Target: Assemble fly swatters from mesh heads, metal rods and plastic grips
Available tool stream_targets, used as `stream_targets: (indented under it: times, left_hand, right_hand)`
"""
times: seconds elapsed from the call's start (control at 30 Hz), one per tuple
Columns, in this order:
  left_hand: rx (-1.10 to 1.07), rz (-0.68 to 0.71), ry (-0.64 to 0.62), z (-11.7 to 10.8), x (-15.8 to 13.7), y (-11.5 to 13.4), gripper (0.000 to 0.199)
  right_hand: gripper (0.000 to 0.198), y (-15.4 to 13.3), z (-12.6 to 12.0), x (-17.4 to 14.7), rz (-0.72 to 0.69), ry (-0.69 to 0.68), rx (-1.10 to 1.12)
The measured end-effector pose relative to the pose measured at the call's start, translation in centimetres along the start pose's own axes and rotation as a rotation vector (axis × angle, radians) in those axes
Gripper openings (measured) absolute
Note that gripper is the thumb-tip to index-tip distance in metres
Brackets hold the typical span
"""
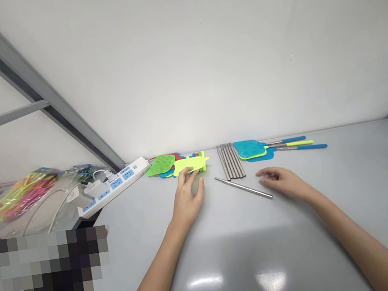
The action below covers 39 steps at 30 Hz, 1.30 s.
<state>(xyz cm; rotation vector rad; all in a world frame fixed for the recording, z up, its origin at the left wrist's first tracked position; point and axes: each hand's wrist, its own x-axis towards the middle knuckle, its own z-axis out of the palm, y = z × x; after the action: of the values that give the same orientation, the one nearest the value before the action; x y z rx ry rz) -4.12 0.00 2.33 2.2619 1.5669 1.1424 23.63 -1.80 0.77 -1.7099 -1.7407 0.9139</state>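
Note:
My left hand [187, 195] reaches to the yellow fly swatter head [187, 165], its fingertips at the near edge and its thumb held apart. Under and beside that head lie a green swatter head [161, 165] and partly hidden red and blue ones. A single metal tube [243, 187] lies slantwise on the table between my hands. To its right, my right hand [284, 182] is open with loosely bent fingers and nothing in them. Several metal tubes [231, 161] lie side by side behind the single one.
Fly swatters with blue heads [251, 148] and extended handles [300, 143] are stacked at the back right. Short coloured handles [201, 160] lie behind the yellow head. A white power strip [115, 185] with plugs runs along the left edge, beside plastic bags [20, 196] of colourful items.

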Motion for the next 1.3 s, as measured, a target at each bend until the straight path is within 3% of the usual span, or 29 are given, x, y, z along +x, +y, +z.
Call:
stream_targets:
  times: [0.1,0.27,0.53,0.83,1.03,1.2,1.3]
  left_hand:
    - [0.001,0.009,0.004,0.2,0.0,0.0,0.028]
    - [0.016,0.024,-0.006,0.4,0.2,0.0,0.028]
    - [0.013,-0.012,-0.023,0.5,0.2,0.0,0.028]
    - [0.014,0.014,-0.039,0.5,0.0,0.4,0.028]
    - [0.018,0.014,-0.024,0.5,0.0,0.3,0.028]
    - [0.001,0.034,-0.007,0.5,0.0,0.4,0.029]
    - [-0.001,0.042,0.012,0.5,-0.1,0.5,0.029]
  right_hand:
    - [0.04,-0.2,-0.7,-0.3,-0.013,-0.065,0.008]
    - [0.044,-1.0,-0.5,-0.9,-0.172,-0.211,-0.096]
    - [0.025,1.2,0.0,0.6,-0.079,0.128,-0.091]
    - [0.022,2.1,0.2,1.3,-0.094,0.102,-0.114]
    - [0.029,1.9,-0.2,1.3,0.036,0.097,0.184]
    - [0.025,1.6,-0.8,1.0,0.003,0.087,0.585]
    - [0.021,1.7,-1.1,1.0,0.019,0.151,0.691]
